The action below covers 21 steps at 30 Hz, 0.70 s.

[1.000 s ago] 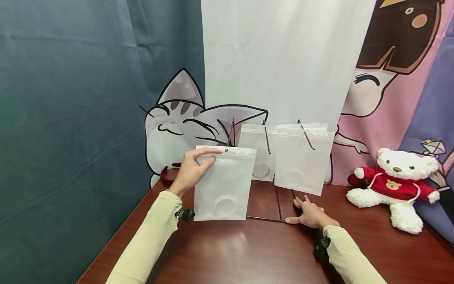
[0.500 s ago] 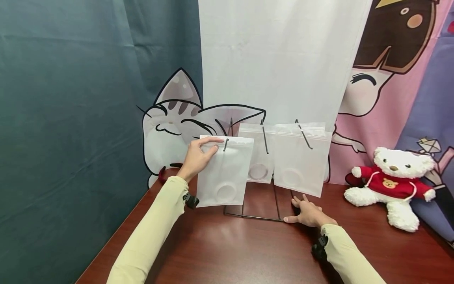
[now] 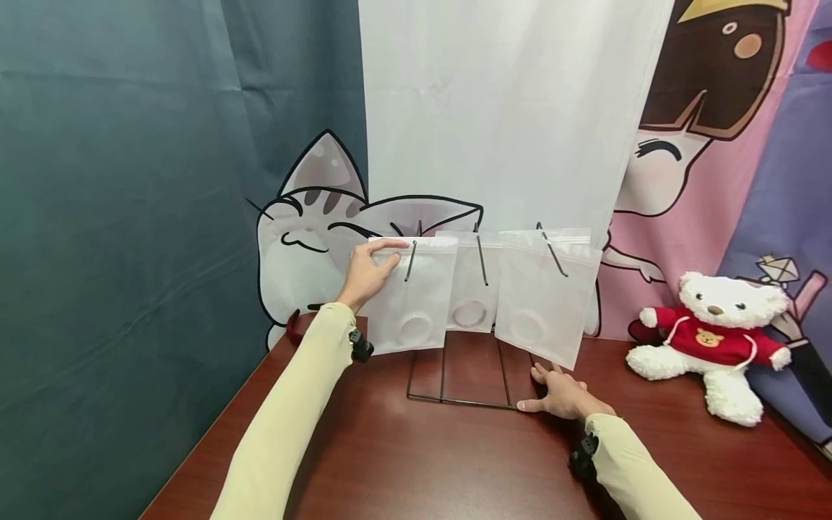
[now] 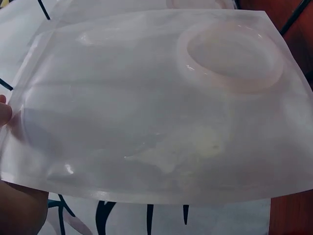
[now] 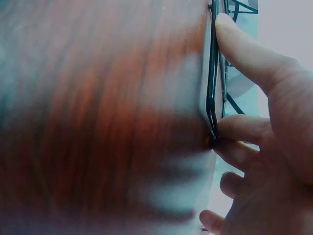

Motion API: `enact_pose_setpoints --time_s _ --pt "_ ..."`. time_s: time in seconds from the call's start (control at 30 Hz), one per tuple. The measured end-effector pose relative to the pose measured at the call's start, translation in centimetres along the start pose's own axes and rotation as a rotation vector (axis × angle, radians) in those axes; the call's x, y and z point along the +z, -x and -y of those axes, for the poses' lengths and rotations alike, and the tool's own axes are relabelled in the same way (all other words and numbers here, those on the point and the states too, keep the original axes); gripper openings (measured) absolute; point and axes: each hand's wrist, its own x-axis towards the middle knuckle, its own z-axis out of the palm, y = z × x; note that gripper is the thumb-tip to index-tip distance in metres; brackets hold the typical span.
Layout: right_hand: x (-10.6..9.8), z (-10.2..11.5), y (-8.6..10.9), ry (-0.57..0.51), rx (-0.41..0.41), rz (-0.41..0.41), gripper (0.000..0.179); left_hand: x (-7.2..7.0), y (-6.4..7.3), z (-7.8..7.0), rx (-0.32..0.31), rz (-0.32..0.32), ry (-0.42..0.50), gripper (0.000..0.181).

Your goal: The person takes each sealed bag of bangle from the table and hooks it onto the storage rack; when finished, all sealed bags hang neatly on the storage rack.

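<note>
Near its top left corner, a translucent white zip bag (image 3: 419, 300) is pinched between the thumb and fingers of my left hand (image 3: 366, 273). A hook of the black wire rack (image 3: 468, 404) passes through the bag's top. Inside the bag, low down, lies a pale ring (image 4: 234, 58), possibly a bangle. My right hand (image 3: 564, 396) rests at the right front corner of the rack's base, thumb and spread fingers touching the wire (image 5: 212, 73). Two similar bags, the middle bag (image 3: 473, 278) and the right bag (image 3: 549, 303), hang from other hooks, each holding a ring.
A white teddy bear (image 3: 718, 339) in a red hoodie sits on the brown wooden table (image 3: 416, 462) at the right. Something dark red (image 3: 295, 328) lies behind my left forearm. A printed cartoon curtain (image 3: 520, 115) stands close behind the rack.
My left hand has moved forward, away from me, sliding the bag back along the hook, so more hook shows in front of it. The right hand has kept its place on the base.
</note>
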Motion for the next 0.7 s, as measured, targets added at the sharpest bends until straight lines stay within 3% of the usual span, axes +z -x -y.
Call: enact_pose_setpoints --time_s 0.47,0.7 --pt "0.1 0.2 0.0 -0.006 0.013 0.010 0.101 0.4 -2.3 1.1 -0.036 0.010 -0.017 0.024" --pt "0.1 0.1 -0.1 0.013 0.013 0.014 0.100 0.0 -3.0 0.8 -0.042 0.080 -0.001 0.025"
